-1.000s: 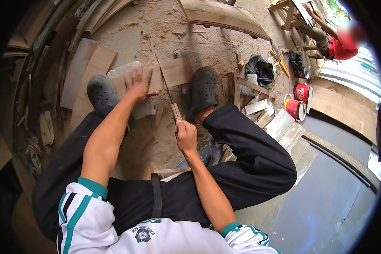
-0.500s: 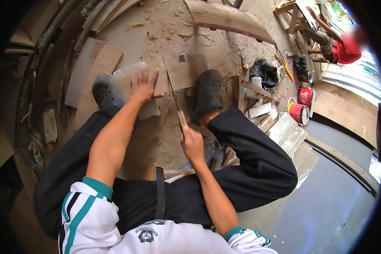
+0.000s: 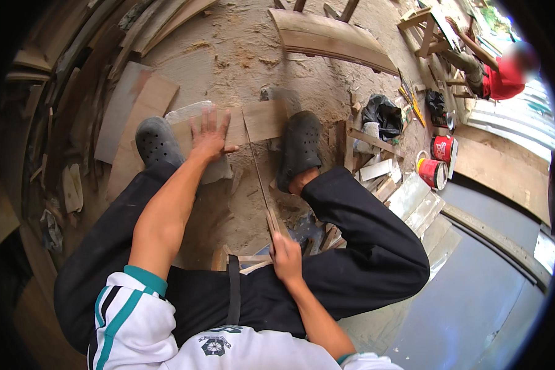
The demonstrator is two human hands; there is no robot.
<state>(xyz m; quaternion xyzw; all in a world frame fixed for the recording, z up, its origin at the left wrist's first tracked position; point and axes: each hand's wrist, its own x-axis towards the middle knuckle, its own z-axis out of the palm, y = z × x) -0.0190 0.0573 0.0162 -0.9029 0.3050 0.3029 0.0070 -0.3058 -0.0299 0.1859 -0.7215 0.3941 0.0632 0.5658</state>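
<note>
A flat wooden board point(image 3: 259, 121) lies crosswise between my two dark clogs, its left part resting over a pale block point(image 3: 190, 110). My left hand point(image 3: 209, 137) presses flat on the board with its fingers spread. My right hand point(image 3: 285, 255) is wrapped round the wooden handle of a handsaw point(image 3: 260, 174). The saw's thin blade reaches forward from the handle, and its far tip meets the board just right of my left hand. My left clog point(image 3: 159, 142) stands by the board's left end, the right clog point(image 3: 301, 148) by its right end.
Long planks point(image 3: 74, 92) are stacked along the left. A curved wooden panel point(image 3: 333, 40) lies ahead. On the right are paint cans point(image 3: 431, 172), a black plastic bag point(image 3: 383, 116), wood scraps point(image 3: 376, 169) and a grey sheet point(image 3: 475, 296). A person in red point(image 3: 505, 77) works at the far right.
My right hand has drawn the handsaw back toward my body, so less of the blade extends past the board. My left hand stays pressed on the board.
</note>
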